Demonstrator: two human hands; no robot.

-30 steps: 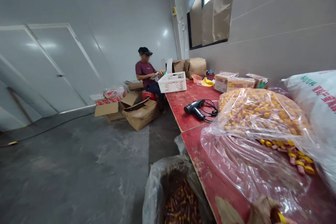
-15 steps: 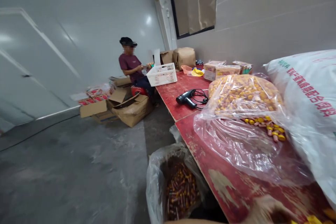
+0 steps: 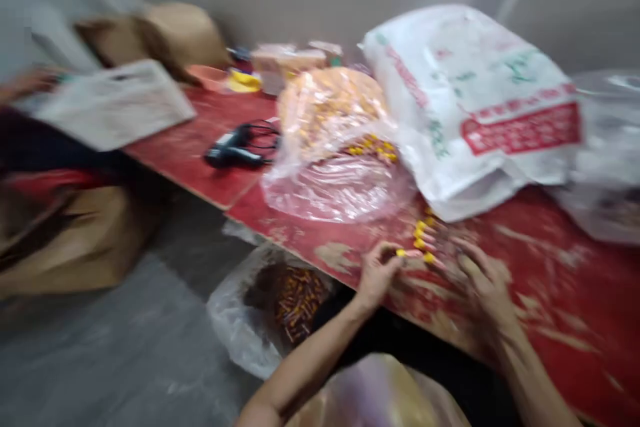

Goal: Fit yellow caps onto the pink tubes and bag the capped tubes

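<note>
Head view, left hand (image 3: 377, 273): my fingers are bent in, their tips at the yellow end of a small tube (image 3: 414, 253); the blur hides whether I am pinching it. If I press only on that narrow end, it could twist loose and roll.
Right hand (image 3: 483, 273): fingers curled above the tabletop (image 3: 565, 260), beside the same group; I cannot tell whether they are pinching anything.
Loose tubes (image 3: 421, 232): a short row with yellow caps, lying between my hands and the near corner of the white sack (image 3: 470, 87). One careless sweep could scatter them, since they look round and light.
Tabletop edge: just in front of my wrists, so a dropped tube might go over it to the floor.
Lined bin (image 3: 231, 320): below the edge on my left, with a heap of similar tubes inside; a stray one falling there would be hard to pick out.
Clear bag (image 3: 335, 193): full, with more tubes showing near its mouth; a tug on the plastic could spill them.
White sack: bulky and slumped close to the row; if it sags, it may shove the tubes towards me.
</note>
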